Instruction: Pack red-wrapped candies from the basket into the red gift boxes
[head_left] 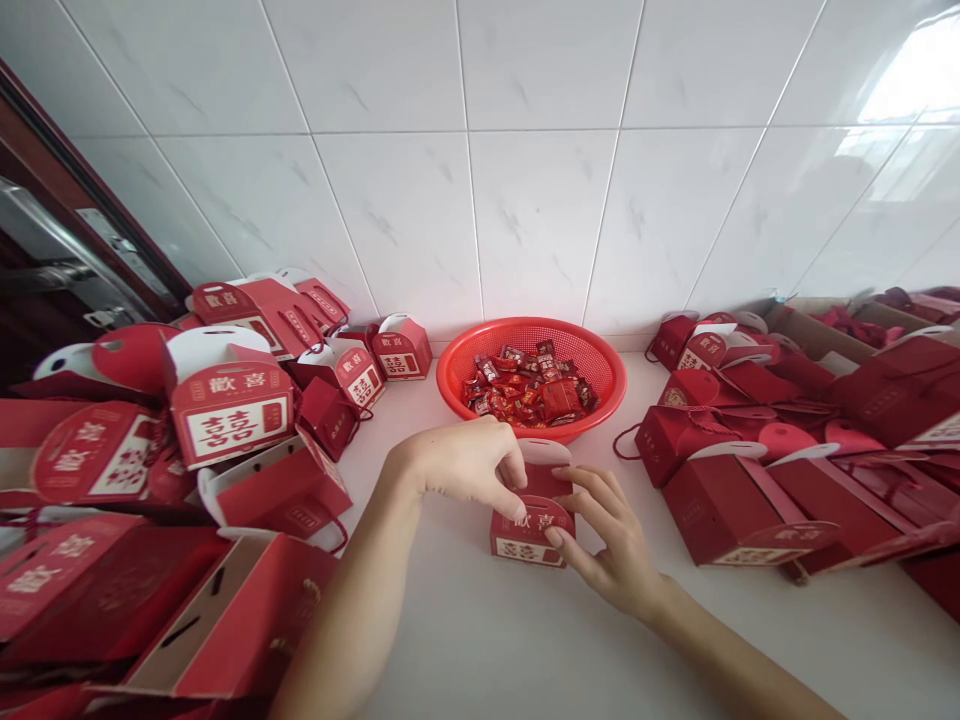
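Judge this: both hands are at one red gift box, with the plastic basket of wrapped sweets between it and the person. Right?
No: the head view shows the plastic basket of wrapped sweets beyond the gift box, toward the tiled wall. The rest holds.

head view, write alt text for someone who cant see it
A person's left hand bends over a small red box on a white table, with the right hand at the box's right side. Behind it, a red basket holds wrapped sweets. More red boxes are piled to the left and right, before a tiled wall.
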